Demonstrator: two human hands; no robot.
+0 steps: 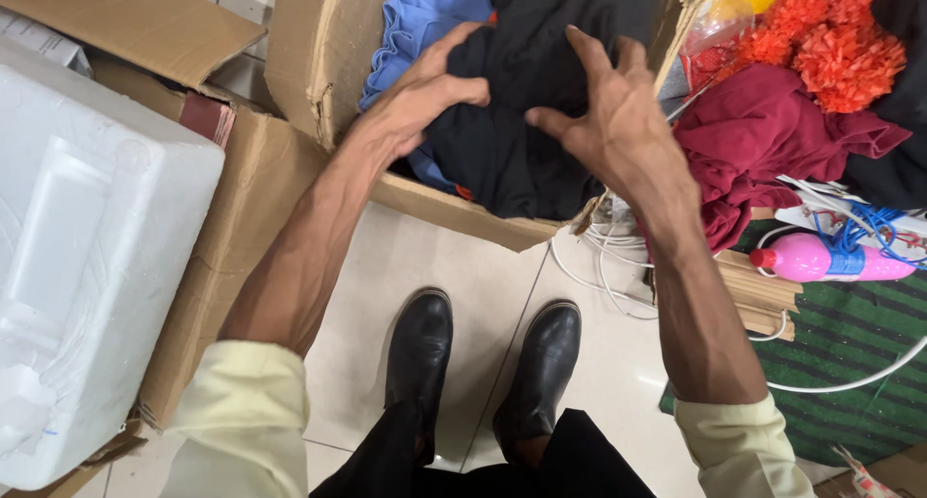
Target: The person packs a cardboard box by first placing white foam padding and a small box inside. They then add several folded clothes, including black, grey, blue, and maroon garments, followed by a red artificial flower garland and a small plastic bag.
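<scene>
— Where's the black garment (526, 121)?
— Already in the open cardboard box (328, 44), on blue cloth (420, 20). The left hand (420, 97) presses it, fingers bent; the right hand (618, 121) hovers, fingers spread, gripping nothing.
— Around it?
— Pale floor tiles (425, 266), a foam block (97, 247), a maroon cloth (763, 131) still outside.

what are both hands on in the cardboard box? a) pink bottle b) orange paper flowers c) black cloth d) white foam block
c: the left hand and right hand both rest on the black cloth inside the cardboard box, with the fingers spread rather than closed around it.
</scene>
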